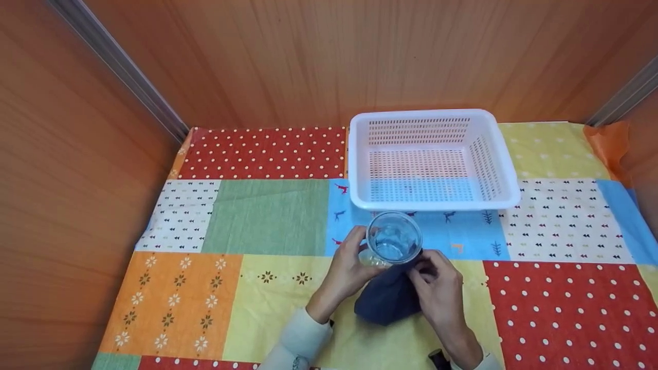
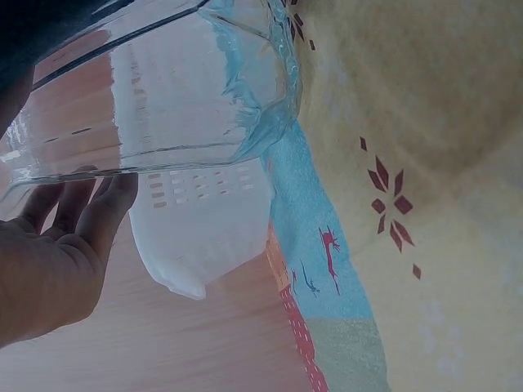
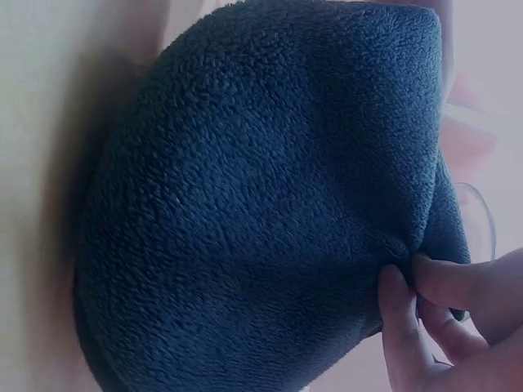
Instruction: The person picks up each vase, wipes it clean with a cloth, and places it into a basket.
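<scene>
A clear glass cup (image 1: 395, 237) is in my left hand (image 1: 348, 270), its round mouth facing up toward the head camera. Fingers (image 2: 73, 208) curl against the side of the glass in the left wrist view, where its wall and thick base show. My right hand (image 1: 441, 285) pinches a dark blue, fuzzy towel (image 1: 389, 298) between thumb and fingers near the cup's rim. Most of the towel hangs down between the two hands. It fills much of the right wrist view, with the pinched fold at the thumb (image 3: 445, 282) and part of the glass behind it.
A white perforated plastic basket (image 1: 434, 205) stands just beyond the cup, against the back wooden panel (image 1: 308, 61). A patchwork-patterned cloth (image 1: 267, 216) covers the table. Wooden panels also rise at the left and right.
</scene>
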